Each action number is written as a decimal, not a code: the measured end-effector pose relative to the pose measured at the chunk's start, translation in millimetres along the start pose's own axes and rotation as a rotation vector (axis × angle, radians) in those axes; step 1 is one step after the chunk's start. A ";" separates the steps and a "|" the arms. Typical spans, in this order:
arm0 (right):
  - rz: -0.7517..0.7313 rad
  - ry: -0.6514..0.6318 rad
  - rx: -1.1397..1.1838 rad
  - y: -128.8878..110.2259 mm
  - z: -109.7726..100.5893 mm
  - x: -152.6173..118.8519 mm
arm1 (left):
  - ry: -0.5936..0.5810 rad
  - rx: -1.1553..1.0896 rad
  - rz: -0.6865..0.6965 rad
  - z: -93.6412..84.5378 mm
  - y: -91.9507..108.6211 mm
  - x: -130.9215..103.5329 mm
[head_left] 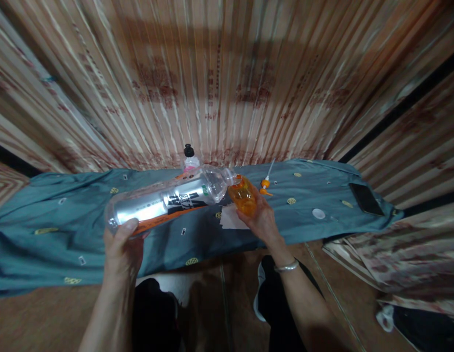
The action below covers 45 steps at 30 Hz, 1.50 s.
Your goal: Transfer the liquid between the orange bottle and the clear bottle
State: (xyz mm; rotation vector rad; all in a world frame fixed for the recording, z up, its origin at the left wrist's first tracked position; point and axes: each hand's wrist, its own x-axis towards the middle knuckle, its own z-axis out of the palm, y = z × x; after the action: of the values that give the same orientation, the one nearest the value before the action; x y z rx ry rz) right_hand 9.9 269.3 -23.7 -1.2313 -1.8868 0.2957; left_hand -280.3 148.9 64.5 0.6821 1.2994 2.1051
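Note:
My left hand [124, 244] is closed round the base of a large clear plastic bottle [168, 200] with a silver, black and orange label. This bottle lies nearly level in the air, its neck pointing right. In my right hand [261, 220] is a smaller orange see-through bottle [243, 195], tilted toward the clear one. The two mouths meet or nearly so; I cannot tell whether liquid passes between them. An orange pump top [265, 185] with a pale tube lies on the cloth just beyond my right hand.
A teal cloth [168, 254] covers the narrow table. Behind the clear bottle stands a black-capped bottle [189, 155]. A pale paper [231, 219] lies under the orange bottle. Toward the right are a white round disc [318, 213] and a dark phone [366, 199]. Striped curtains [219, 88] hang behind.

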 end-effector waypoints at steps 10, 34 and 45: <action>-0.014 0.008 0.012 2.8 1.4 -0.6 | 0.019 -0.019 -0.007 -2.0 0.0 0.9; 0.013 -0.011 -0.005 -0.6 -1.2 -0.1 | -0.017 -0.039 -0.002 2.5 0.9 -1.1; 0.035 -0.016 -0.020 -1.0 -1.2 -1.0 | -0.002 -0.037 -0.012 1.5 1.0 0.1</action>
State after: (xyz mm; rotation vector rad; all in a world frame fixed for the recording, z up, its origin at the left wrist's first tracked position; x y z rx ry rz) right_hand 10.3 267.8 -22.8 -1.2794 -1.8875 0.3071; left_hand -279.5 149.5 66.0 0.6592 1.2567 2.1131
